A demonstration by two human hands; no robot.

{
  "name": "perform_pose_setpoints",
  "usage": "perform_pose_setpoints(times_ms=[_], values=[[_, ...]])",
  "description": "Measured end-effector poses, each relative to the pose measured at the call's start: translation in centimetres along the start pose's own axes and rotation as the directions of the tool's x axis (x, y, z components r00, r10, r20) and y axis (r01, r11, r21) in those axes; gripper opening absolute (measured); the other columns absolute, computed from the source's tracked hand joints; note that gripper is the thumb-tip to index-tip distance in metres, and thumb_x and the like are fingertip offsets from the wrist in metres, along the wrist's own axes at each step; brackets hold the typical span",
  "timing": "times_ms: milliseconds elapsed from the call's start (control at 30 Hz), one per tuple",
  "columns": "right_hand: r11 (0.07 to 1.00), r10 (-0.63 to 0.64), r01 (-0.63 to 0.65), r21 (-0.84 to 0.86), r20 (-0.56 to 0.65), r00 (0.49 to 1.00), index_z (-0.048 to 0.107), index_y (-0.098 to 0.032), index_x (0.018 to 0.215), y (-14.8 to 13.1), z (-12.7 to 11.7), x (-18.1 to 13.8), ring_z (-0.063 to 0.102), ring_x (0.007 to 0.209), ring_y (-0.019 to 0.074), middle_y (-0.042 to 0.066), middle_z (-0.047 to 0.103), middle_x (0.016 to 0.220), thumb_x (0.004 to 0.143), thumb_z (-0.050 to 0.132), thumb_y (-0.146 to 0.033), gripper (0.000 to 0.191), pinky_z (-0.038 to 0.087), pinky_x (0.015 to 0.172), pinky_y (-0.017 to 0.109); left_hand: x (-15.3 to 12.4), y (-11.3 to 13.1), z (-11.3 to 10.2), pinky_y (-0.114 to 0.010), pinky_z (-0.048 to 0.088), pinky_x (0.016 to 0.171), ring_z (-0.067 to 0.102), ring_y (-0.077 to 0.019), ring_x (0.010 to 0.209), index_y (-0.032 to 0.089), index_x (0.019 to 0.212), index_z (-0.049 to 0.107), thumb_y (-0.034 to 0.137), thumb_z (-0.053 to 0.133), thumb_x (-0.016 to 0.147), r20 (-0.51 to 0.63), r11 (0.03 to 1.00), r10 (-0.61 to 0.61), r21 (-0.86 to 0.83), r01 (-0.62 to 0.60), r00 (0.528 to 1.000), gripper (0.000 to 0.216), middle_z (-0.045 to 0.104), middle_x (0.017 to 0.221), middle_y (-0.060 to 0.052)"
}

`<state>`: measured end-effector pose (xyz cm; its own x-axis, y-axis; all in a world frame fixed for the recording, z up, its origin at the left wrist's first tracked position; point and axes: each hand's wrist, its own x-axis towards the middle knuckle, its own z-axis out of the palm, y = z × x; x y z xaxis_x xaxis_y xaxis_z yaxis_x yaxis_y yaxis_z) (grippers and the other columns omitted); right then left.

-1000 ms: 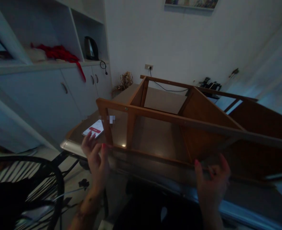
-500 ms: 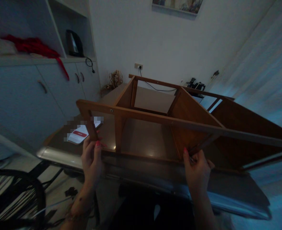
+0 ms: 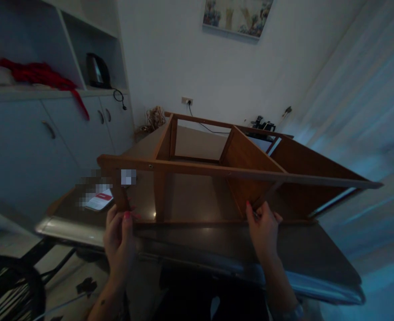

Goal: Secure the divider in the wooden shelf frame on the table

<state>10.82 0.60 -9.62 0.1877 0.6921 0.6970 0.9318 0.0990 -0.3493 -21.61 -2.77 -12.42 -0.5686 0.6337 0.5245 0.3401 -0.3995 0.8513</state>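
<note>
A brown wooden shelf unit (image 3: 197, 168) lies on its side on the table, its boards standing upright between the long rails. My left hand (image 3: 118, 236) is closed around the lower part of the frame at its left end, with the fingertips partly behind the wood. At the lower corner of the middle shelf board (image 3: 250, 165), my right hand (image 3: 264, 227) is closed in a pinch. Something small and shiny shows between its thumb and fingers, too small and dark to name.
A phone (image 3: 100, 199) lies on the brown table (image 3: 193, 240) at the left. A black round-framed chair (image 3: 13, 285) stands at lower left. White cabinets (image 3: 19, 133) hold a kettle (image 3: 97, 71) and red cloth (image 3: 36, 73). A curtain (image 3: 360, 111) hangs at right.
The view has shifted, so the shelf unit and both hands appear further left, and more of its right end shows. Both hands keep their places on the frame.
</note>
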Motion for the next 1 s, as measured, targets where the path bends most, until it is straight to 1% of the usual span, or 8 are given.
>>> perform_pose_setpoints(times_ms=[100, 167, 267, 367, 467, 700, 867, 1000], values=[[1.0, -0.008, 0.008, 0.012, 0.022, 1.0, 0.042, -0.021, 0.073, 0.5, 0.4, 0.8, 0.044, 0.053, 0.0122, -0.007, 0.043, 0.059, 0.092, 0.038, -0.053, 0.038, 0.029, 0.075, 0.031, -0.7, 0.2, 0.0, -0.029, 0.036, 0.098, 0.05, -0.0197, 0.112, 0.02, 0.074, 0.057, 0.039, 0.047, 0.09, -0.006, 0.999, -0.036, -0.034, 0.036, 0.999, 0.026, 0.052, 0.111, -0.005], [0.999, -0.01, 0.008, 0.032, 0.036, 0.999, 0.043, -0.021, 0.074, 0.8, 0.6, 1.2, 0.042, 0.053, 0.0118, -0.007, 0.042, 0.058, 0.092, 0.039, -0.052, 0.037, 0.029, 0.074, 0.031, -1.2, 0.3, 0.1, -0.031, 0.035, 0.101, 0.048, -0.0213, 0.115, 0.021, 0.073, 0.057, 0.04, 0.047, 0.09, -0.019, 0.998, -0.053, -0.036, 0.053, 0.998, 0.027, 0.053, 0.109, -0.005], [0.997, -0.011, 0.008, 0.07, 0.045, 0.999, 0.043, -0.02, 0.073, 1.2, 1.0, 1.7, 0.04, 0.053, 0.0117, -0.007, 0.041, 0.057, 0.092, 0.04, -0.051, 0.036, 0.029, 0.073, 0.03, -1.8, 0.1, 0.1, -0.034, 0.033, 0.103, 0.047, -0.0235, 0.117, 0.02, 0.071, 0.058, 0.041, 0.047, 0.09, -0.041, 0.999, -0.045, -0.02, 0.044, 0.998, 0.03, 0.054, 0.103, -0.005], [0.996, -0.012, 0.007, 0.092, 0.056, 0.998, 0.041, -0.021, 0.073, 1.5, 1.5, 2.0, 0.041, 0.054, 0.012, -0.007, 0.042, 0.058, 0.092, 0.04, -0.052, 0.037, 0.029, 0.073, 0.03, -2.1, -0.1, 0.0, -0.034, 0.033, 0.102, 0.048, -0.0236, 0.114, 0.019, 0.071, 0.058, 0.041, 0.049, 0.088, -0.041, 0.999, -0.03, -0.014, 0.029, 0.999, 0.029, 0.053, 0.107, -0.005], [0.994, -0.023, 0.017, 0.104, 0.058, 0.998, 0.042, -0.021, 0.073, 1.7, 1.9, 2.3, 0.042, 0.053, 0.012, -0.007, 0.042, 0.058, 0.092, 0.04, -0.053, 0.037, 0.029, 0.073, 0.03, -2.2, 0.0, -0.1, -0.032, 0.033, 0.101, 0.049, -0.022, 0.113, 0.019, 0.072, 0.057, 0.041, 0.048, 0.089, -0.012, 0.999, -0.026, 0.023, 0.026, 1.0, 0.03, 0.052, 0.109, -0.004], [0.991, -0.031, 0.028, 0.133, 0.023, 0.999, 0.043, -0.021, 0.073, 1.7, 2.2, 2.3, 0.043, 0.052, 0.0124, -0.007, 0.041, 0.058, 0.091, 0.037, -0.059, 0.042, 0.03, 0.071, 0.031, -1.9, 0.2, 0.3, -0.027, 0.038, 0.089, 0.051, -0.019, 0.104, 0.019, 0.075, 0.059, 0.044, 0.045, 0.089, 0.013, 0.993, -0.027, 0.116, 0.026, 1.0, 0.032, 0.049, 0.108, -0.003], [0.986, -0.044, 0.042, 0.16, 0.007, 0.999, 0.042, -0.021, 0.071, 1.9, 2.3, 2.1, 0.043, 0.052, 0.0125, -0.007, 0.04, 0.057, 0.09, 0.038, -0.061, 0.044, 0.031, 0.07, 0.03, -1.9, -0.1, 1.0, -0.027, 0.039, 0.081, 0.051, -0.0184, 0.096, 0.018, 0.072, 0.057, 0.044, 0.043, 0.089, -0.036, 0.991, 0.009, 0.133, -0.004, 0.999, 0.034, 0.047, 0.1, -0.003], [0.984, -0.055, 0.054, 0.169, 0.001, 0.998, 0.042, -0.021, 0.07, 1.7, 2.4, 2.0, 0.044, 0.052, 0.0123, -0.006, 0.042, 0.057, 0.091, 0.038, -0.059, 0.044, 0.031, 0.07, 0.03, -1.5, -0.6, 1.4, -0.028, 0.041, 0.078, 0.051, -0.0184, 0.091, 0.019, 0.071, 0.056, 0.049, 0.042, 0.089, -0.062, 0.988, 0.024, 0.154, -0.014, 0.998, 0.037, 0.046, 0.097, -0.003]])
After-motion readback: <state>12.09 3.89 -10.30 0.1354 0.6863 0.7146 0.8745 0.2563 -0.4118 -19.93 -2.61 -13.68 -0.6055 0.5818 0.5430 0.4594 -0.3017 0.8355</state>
